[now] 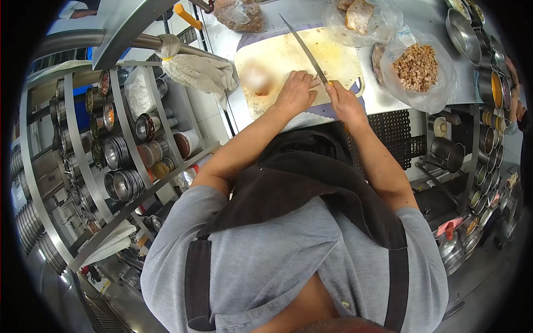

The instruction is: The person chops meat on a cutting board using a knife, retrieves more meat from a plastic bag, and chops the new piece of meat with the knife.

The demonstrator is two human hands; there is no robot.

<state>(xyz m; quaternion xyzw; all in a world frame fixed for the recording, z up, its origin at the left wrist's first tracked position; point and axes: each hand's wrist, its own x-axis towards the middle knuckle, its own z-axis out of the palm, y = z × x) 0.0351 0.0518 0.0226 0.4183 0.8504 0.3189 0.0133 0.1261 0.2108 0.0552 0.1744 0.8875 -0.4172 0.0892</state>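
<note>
A long knife (306,50) is gripped by its yellow handle in my right hand (345,104), its blade pointing up and left over the cutting board (272,53). Beside the blade, my left hand (296,95) rests on the board with its fingers bent and close together. Pale material shows at those fingertips, too small to make out. A blurred pale, brownish round piece (256,77) is on the board's left part, apart from my left hand.
Diced brown pieces (416,67) fill a plastic bag at the right. Other bagged chunks (355,15) lie behind the board. A towel (197,69) hangs from a rail at the left. Metal bowls (463,36) stand at the far right, near another person's arm (513,75).
</note>
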